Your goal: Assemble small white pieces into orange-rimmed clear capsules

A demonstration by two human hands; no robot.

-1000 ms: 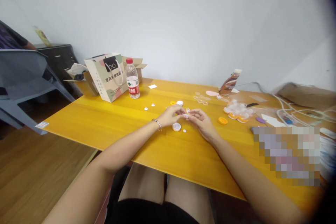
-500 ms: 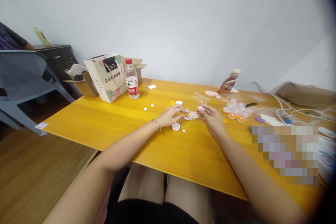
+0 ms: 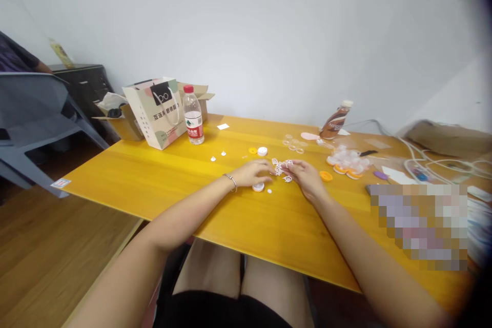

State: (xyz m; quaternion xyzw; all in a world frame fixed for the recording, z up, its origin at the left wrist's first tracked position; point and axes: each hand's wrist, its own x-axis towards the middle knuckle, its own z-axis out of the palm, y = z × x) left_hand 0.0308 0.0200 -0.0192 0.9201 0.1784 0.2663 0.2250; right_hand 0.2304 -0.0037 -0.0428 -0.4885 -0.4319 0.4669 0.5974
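A small heap of tiny white pieces [image 3: 280, 166] lies on the yellow table [image 3: 161, 174] between my two hands. My left hand [image 3: 251, 172], with a thin bracelet on its wrist, rests palm down with fingers stretched towards the heap. It partly covers a white cap [image 3: 258, 187], with a tiny white dot [image 3: 269, 191] beside it. My right hand [image 3: 305, 177] lies on the other side of the heap, its fingers curled onto the pieces. One piece [image 3: 287, 179] sits at its fingertips.
An orange cap [image 3: 326, 176], a white cap [image 3: 262, 151] and clear rings [image 3: 294, 144] lie close by. A water bottle [image 3: 193, 115] and paper bag [image 3: 156, 111] stand back left, a brown bottle [image 3: 336, 120] back right. Cables [image 3: 434, 164] and a grey chair [image 3: 38, 113] flank the table.
The white pieces, held between both hands a second ago, now lie on the table. My right hand swung out to the right, then came back to the heap. My left hand lowered flat.
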